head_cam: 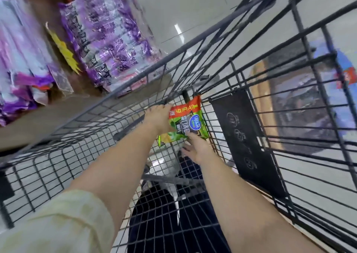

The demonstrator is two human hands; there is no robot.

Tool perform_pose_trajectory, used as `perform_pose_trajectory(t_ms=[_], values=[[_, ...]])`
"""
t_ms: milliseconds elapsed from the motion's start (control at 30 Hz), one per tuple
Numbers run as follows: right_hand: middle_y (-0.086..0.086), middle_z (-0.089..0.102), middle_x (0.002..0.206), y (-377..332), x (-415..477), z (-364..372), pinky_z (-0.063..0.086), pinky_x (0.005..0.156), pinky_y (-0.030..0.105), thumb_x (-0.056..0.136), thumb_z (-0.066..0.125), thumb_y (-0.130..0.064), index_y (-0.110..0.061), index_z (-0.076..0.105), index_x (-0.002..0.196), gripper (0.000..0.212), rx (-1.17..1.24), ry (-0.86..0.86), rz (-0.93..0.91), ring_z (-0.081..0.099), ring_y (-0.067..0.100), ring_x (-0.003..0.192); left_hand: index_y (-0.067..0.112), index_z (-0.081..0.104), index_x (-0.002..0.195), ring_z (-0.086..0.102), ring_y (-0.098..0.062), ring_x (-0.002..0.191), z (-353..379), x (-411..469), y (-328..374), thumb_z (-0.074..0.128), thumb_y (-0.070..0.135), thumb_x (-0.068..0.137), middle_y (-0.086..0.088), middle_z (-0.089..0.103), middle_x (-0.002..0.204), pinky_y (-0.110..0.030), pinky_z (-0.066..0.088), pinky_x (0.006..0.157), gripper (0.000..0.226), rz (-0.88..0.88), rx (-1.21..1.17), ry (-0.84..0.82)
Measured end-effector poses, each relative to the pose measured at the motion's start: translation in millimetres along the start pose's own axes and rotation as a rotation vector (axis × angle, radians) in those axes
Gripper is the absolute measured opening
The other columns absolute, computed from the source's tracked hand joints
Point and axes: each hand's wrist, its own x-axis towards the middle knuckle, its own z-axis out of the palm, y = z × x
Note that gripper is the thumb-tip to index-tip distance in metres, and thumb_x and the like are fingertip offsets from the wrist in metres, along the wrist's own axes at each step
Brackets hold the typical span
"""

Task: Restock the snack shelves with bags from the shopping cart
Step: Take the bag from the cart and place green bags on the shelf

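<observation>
Two hands are in the cart, both stretched toward its far corner. One bag, green with an orange top band and a round blue logo, sits tilted against the wire in that corner, near frame centre, a bit toward 1 o'clock. Left hand is at the bag's 9 o'clock, its fingers curled over the bag's left edge, gripping it. Right hand is at the bag's 5 o'clock, its fingers spread and mostly straight, holding nothing. The index tip touches the bag's lower edge. Left arm has a pale rolled sleeve at 7 o'clock; right arm is bare. A black panel with faint round icons hangs inside the cart wall at the bag's 3 o'clock, just beside it. The shelf is at 9 to 10 o'clock outside the cart, blurred, with purple packs standing on it and a yellow tag on its front. Glossy floor is at 12 o'clock. Bag print is unreadable at this blur.
</observation>
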Motion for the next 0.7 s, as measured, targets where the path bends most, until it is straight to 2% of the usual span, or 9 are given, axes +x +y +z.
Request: perform_pose_trajectory(t_ms=[100, 167, 233, 333, 400, 467, 533, 633, 700], values=[[0.012, 0.062, 0.122, 3.4, 7.5, 5.3, 0.042, 0.108, 0.045, 0.093, 0.063, -0.019, -0.015, 0.059, 0.095, 0.006, 0.065, -0.061, -0.001, 0.055, 0.028, 0.116, 0.033, 0.033, 0.143, 0.052, -0.029, 0.121, 3.5, 3.5, -8.7, 0.079, 0.066, 0.061, -0.002, 0.057, 0.132, -0.046, 0.037, 0.106, 0.099, -0.06, -0.04, -0.082], [0.009, 0.065, 0.111, 6.8, 6.1, 3.6, 0.047, 0.103, 0.042, 0.093, 0.062, -0.016, -0.015, 0.057, 0.098, 0.007, 0.055, -0.048, -0.035, 0.058, 0.029, 0.115, 0.035, 0.03, 0.146, 0.053, -0.028, 0.122, 12.0, -9.7, -11.4, 0.081, 0.064, 0.062, 0.0, 0.056, 0.136, -0.04, 0.04, 0.103, 0.102, -0.114, -0.199, -0.127], [0.005, 0.067, 0.111, 14.5, 0.2, -1.5, 0.054, 0.083, 0.036, 0.09, 0.066, -0.013, -0.018, 0.052, 0.113, 0.027, -0.042, -0.039, -0.117, 0.063, 0.027, 0.106, 0.03, 0.035, 0.145, 0.058, -0.022, 0.112, 25.0, -33.8, -13.0, 0.086, 0.05, 0.065, 0.002, 0.059, 0.129, -0.026, 0.045, 0.089, 0.097, -0.159, -0.539, -0.144], [-0.001, 0.064, 0.116, 28.1, -22.2, -9.3, 0.04, 0.102, 0.045, 0.081, 0.074, -0.018, -0.034, 0.043, 0.12, 0.052, -0.289, -0.014, -0.174, 0.06, 0.024, 0.11, 0.022, 0.034, 0.145, 0.059, -0.008, 0.091, 39.7, -83.7, -13.0, 0.088, 0.029, 0.07, 0.009, 0.06, 0.109, -0.011, 0.042, 0.066, 0.093, -0.278, -0.981, -0.134], [-0.001, 0.061, 0.116, 35.3, -41.3, -10.7, 0.037, 0.105, 0.049, 0.073, 0.078, -0.023, -0.043, 0.041, 0.114, 0.058, -0.42, -0.03, -0.213, 0.059, 0.024, 0.111, 0.023, 0.032, 0.146, 0.061, -0.008, 0.092, 50.2, -118.4, -15.5, 0.088, 0.028, 0.069, 0.006, 0.062, 0.112, -0.017, 0.049, 0.074, 0.095, -0.349, -1.168, -0.113], [0.003, 0.06, 0.119, 42.4, -62.2, -7.4, 0.045, 0.101, 0.052, 0.071, 0.078, -0.021, -0.045, 0.043, 0.113, 0.06, -0.541, -0.067, -0.258, 0.061, 0.026, 0.109, 0.028, 0.03, 0.148, 0.062, -0.018, 0.104, 58.1, -153.0, -20.7, 0.09, 0.032, 0.066, -0.003, 0.061, 0.124, -0.034, 0.053, 0.091, 0.102, -0.423, -1.302, -0.085], [0.007, 0.06, 0.116, 49.7, -86.7, -3.3, 0.052, 0.094, 0.052, 0.081, 0.072, -0.008, -0.033, 0.043, 0.125, 0.058, -0.628, -0.123, -0.292, 0.064, 0.028, 0.103, 0.029, 0.032, 0.147, 0.065, -0.02, 0.101, 61.6, -188.9, -25.4, 0.09, 0.029, 0.065, -0.004, 0.063, 0.119, -0.038, 0.055, 0.09, 0.1, -0.477, -1.447, -0.055], [0.009, 0.059, 0.11, 57.5, -118.3, 2.9, 0.058, 0.083, 0.043, 0.081, 0.069, 0.003, -0.027, 0.047, 0.13, 0.062, -0.755, -0.24, -0.335, 0.067, 0.024, 0.092, 0.028, 0.035, 0.147, 0.068, -0.017, 0.092, 64.4, -242.4, -32.5, 0.086, 0.02, 0.07, -0.002, 0.064, 0.112, -0.031, 0.056, 0.076, 0.093, -0.501, -1.585, 0.001], [0.011, 0.057, 0.116, 64.8, -140.2, 14.0, 0.059, 0.076, 0.037, 0.079, 0.073, -0.001, -0.03, 0.049, 0.13, 0.063, -0.848, -0.324, -0.354, 0.067, 0.024, 0.092, 0.031, 0.039, 0.143, 0.069, -0.02, 0.096, 69.8, -279.0, -42.6, 0.09, 0.028, 0.064, -0.002, 0.065, 0.112, -0.039, 0.055, 0.086, 0.094, -0.517, -1.608, 0.071]])
